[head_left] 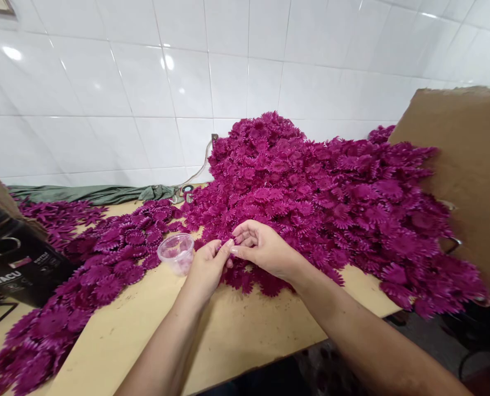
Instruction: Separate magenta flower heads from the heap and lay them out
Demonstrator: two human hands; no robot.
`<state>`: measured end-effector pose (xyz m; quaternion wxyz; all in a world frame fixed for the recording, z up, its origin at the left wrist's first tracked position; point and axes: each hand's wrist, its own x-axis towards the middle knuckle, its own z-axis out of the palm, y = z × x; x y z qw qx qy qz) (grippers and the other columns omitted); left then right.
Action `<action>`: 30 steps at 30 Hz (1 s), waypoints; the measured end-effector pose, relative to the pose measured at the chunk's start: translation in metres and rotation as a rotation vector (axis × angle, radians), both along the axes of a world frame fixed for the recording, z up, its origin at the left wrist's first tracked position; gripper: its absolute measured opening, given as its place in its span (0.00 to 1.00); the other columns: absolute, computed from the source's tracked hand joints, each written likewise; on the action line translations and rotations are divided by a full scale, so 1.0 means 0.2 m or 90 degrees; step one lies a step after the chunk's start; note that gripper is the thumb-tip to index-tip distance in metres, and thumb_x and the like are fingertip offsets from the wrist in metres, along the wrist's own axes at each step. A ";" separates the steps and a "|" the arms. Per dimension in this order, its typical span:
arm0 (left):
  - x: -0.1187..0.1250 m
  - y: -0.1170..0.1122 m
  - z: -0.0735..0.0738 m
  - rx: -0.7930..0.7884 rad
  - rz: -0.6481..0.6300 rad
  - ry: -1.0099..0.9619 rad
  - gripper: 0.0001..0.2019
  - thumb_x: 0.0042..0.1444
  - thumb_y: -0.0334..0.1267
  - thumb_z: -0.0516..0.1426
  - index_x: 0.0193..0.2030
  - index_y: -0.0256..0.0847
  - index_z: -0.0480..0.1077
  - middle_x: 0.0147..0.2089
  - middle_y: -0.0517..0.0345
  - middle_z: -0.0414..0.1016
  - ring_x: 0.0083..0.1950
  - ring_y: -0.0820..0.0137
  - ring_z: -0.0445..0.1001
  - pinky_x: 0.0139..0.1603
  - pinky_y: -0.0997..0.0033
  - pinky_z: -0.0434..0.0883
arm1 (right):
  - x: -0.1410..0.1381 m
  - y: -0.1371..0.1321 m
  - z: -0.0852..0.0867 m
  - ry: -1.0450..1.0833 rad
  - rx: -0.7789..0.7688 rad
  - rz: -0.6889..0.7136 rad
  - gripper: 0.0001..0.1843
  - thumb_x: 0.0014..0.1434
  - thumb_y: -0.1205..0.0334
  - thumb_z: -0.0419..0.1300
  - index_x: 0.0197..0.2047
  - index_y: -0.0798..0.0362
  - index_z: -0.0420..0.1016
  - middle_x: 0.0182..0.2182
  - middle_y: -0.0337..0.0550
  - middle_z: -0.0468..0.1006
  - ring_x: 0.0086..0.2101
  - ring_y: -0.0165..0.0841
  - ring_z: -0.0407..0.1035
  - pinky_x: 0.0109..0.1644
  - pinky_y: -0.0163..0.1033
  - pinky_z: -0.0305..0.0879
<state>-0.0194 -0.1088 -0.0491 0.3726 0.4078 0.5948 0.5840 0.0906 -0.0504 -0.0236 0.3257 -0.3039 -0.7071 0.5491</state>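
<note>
My left hand (pixel 210 263) and my right hand (pixel 265 248) meet in front of the large pile of magenta flower heads (pixel 277 187). Thumbs and fingertips are pinched together, almost touching. A speck of magenta shows between them, but what they hold is too small and too covered to make out. Just left of my left hand stands a clear plastic cup (pixel 176 254) with something pale at its bottom. More flower heads lie below and behind both hands.
A second band of flower heads (pixel 108 275) runs down the left of the wooden tabletop (pixel 245 324). A black box (pixel 22 264) stands at far left, a cardboard sheet (pixel 459 181) at right. Green cloth (pixel 88 193) and a thin cord (pixel 201 168) lie by the tiled wall.
</note>
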 end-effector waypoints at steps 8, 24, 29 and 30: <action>0.00 -0.03 0.00 0.036 -0.020 0.010 0.21 0.44 0.58 0.54 0.20 0.39 0.60 0.16 0.66 0.60 0.17 0.79 0.53 0.18 0.78 0.50 | -0.02 -0.02 -0.01 0.013 -0.010 0.000 0.08 0.45 0.70 0.59 0.21 0.55 0.63 0.14 0.29 0.61 0.17 0.21 0.54 0.21 0.29 0.52; -0.01 -0.07 0.01 0.078 -0.006 -0.043 0.20 0.35 0.54 0.61 0.21 0.38 0.63 0.19 0.66 0.60 0.22 0.78 0.56 0.23 0.77 0.56 | 0.07 0.32 0.27 -0.134 0.460 -0.370 0.14 0.46 0.74 0.58 0.38 0.55 0.71 0.46 0.50 0.71 0.52 0.42 0.62 0.58 0.53 0.53; -0.01 -0.03 -0.03 0.052 0.003 -0.062 0.22 0.37 0.55 0.60 0.18 0.40 0.57 0.14 0.70 0.54 0.16 0.81 0.48 0.17 0.78 0.46 | 0.00 0.00 0.11 -0.136 0.310 -0.072 0.07 0.52 0.63 0.57 0.36 0.55 0.72 0.32 0.45 0.75 0.32 0.32 0.69 0.38 0.41 0.67; -0.01 -0.03 -0.03 0.047 0.012 -0.065 0.22 0.38 0.56 0.59 0.18 0.40 0.57 0.14 0.70 0.53 0.16 0.81 0.47 0.17 0.78 0.45 | -0.01 -0.04 0.08 -0.122 0.279 -0.028 0.06 0.51 0.63 0.58 0.34 0.55 0.71 0.32 0.43 0.75 0.31 0.30 0.69 0.36 0.38 0.67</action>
